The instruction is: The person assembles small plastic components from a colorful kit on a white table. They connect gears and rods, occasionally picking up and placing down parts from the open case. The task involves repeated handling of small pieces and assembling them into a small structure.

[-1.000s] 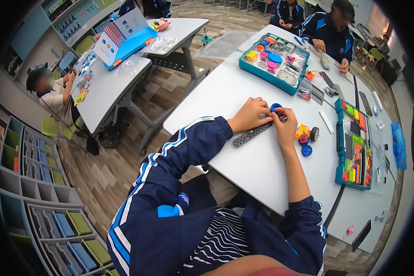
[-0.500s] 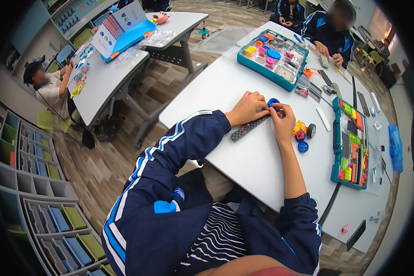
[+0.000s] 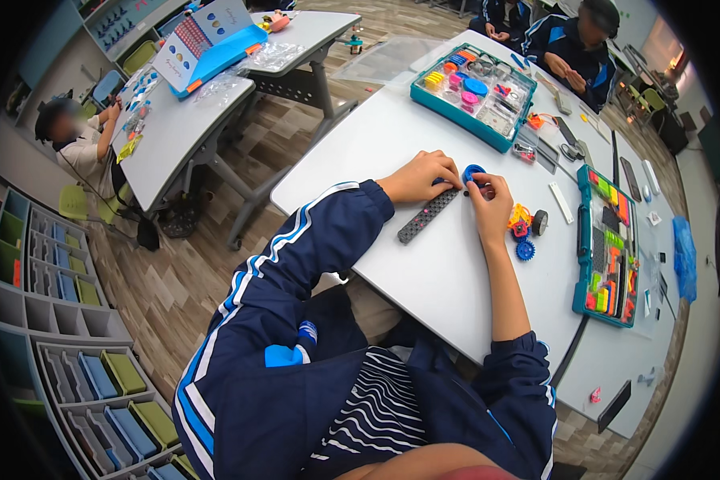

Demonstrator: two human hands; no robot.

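Moved: a small gap has opened between my hands since half a second ago, my right easing off the beam's far end; the co-worker's hands (image 3: 566,72) have come together.
Count: one dark perforated beam (image 3: 426,218), one blue ring (image 3: 473,171), one orange-and-yellow build (image 3: 521,217) with one black wheel (image 3: 540,222) and a blue gear (image 3: 526,250), one white bar (image 3: 561,203), two teal cases (image 3: 456,118). The beam's pinkish pegs are too small to count.
Left fingers (image 3: 438,170): pinched on the beam's far end.
Right fingers (image 3: 488,186): closed on the ring, just beyond that end; whether ring and beam touch, I cannot tell.
Beam: flat on the worktop (image 3: 436,280), long axis slanting, near end toward my left, far end pointing away and right.
Around the beam: build, bar and one case to its right; the other case beyond it.
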